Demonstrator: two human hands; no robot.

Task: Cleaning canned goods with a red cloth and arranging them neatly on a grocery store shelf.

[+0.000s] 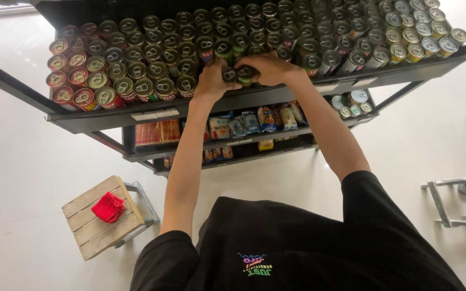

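White floor surrounds a dark metal shelving rack point(109, 119) whose top shelf is packed with upright ring-pull cans point(152, 59). At the front edge, the left hand point(214, 81) is closed around a dark can point(229, 74), and the right hand point(272, 69) is closed around a green-labelled can point(245, 74); the two cans touch. Snack packets point(244, 124) fill the lower shelf, and a red cloth point(108, 207) lies on a wooden stool point(99, 233) at lower left.

Colourful snack packets point(252, 122) on middle shelf point(276, 135)

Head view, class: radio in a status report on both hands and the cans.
Left hand on dark can. Right hand on green can. Both at shelf front edge. Neighbouring cans packed tight.
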